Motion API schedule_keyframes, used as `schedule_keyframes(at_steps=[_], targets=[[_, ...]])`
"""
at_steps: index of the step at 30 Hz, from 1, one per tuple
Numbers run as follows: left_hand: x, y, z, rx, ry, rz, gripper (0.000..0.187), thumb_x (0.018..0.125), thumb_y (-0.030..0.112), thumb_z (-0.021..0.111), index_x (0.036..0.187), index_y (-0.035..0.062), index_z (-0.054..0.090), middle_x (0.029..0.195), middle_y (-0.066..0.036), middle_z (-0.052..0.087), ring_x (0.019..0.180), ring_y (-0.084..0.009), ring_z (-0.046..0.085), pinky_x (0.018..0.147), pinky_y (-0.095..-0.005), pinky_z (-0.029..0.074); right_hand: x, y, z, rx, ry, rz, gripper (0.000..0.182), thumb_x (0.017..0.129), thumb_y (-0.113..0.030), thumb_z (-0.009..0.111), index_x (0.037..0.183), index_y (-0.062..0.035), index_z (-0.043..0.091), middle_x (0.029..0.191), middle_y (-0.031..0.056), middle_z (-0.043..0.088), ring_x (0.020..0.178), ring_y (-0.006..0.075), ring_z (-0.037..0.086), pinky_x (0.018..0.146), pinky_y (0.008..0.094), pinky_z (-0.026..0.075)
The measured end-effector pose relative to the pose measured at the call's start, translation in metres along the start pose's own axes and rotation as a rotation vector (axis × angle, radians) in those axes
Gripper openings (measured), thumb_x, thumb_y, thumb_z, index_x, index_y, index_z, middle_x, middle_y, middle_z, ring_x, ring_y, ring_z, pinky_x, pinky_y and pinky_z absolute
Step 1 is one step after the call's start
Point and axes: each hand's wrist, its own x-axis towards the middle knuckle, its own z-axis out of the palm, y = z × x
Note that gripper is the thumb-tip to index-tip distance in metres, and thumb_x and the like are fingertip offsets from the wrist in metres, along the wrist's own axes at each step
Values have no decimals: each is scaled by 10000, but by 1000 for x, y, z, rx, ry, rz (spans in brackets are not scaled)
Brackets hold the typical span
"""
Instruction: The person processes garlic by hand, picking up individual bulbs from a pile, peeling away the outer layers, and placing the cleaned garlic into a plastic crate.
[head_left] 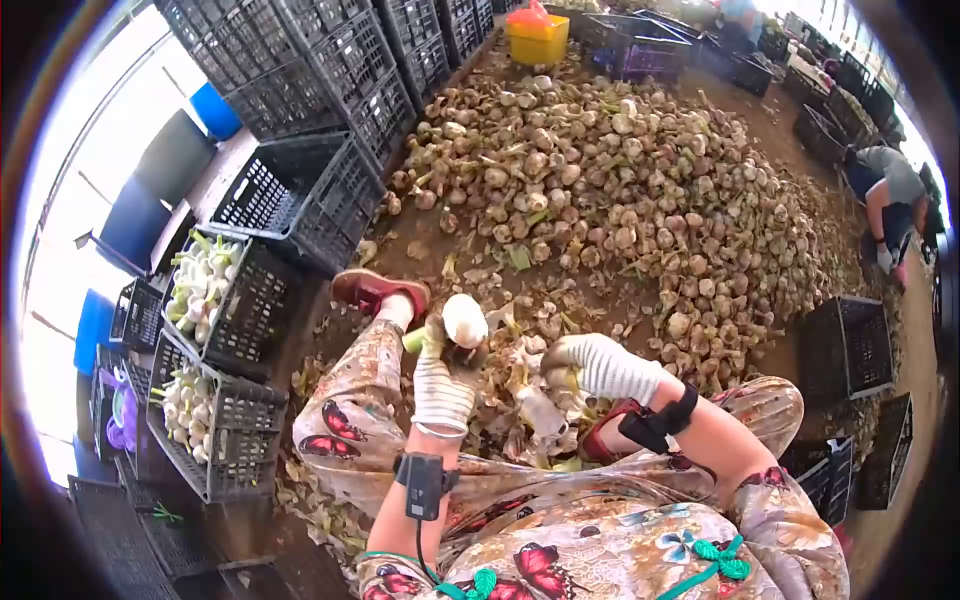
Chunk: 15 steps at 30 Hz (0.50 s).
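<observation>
A white peeled garlic bulb [465, 321] with a short green stem is held in my left hand [443, 380], which wears a striped glove with dark, dirty fingertips. To the right, my right hand [598, 367], gloved the same way, has its fingers curled together above loose pale husks [540, 408]; whatever may be between them is too small to make out. The two hands are apart. Beyond them spreads a large heap of unpeeled garlic bulbs [620, 180] on the ground.
Black crates [310, 200] are stacked at the left; two nearer ones hold white bulbs [188, 410] with green stems. A yellow bucket [538, 42] stands behind the heap. Another person [893, 190] bends over at the far right, near more black crates [862, 345].
</observation>
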Motion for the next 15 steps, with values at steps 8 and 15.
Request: schedule_keyframes(at_steps=[8,15], targets=[[-17,-26,18,375,126,201,328,786,412,703,918,127,608,814,-1,623,662,-125,584,548,-268,479,13,-42,10,-207,501,-115,243,760,-218,699,908,-35,642,800,128,644,722,286,620,655,341,489],[-15,-41,2,853,-29,585,198,845,225,679,840,71,555,735,24,550,626,-54,471,549,-211,413,19,-50,14,-318,401,20,362,720,-310,734,937,-39,635,797,136,643,725,307,622,665,360,492]])
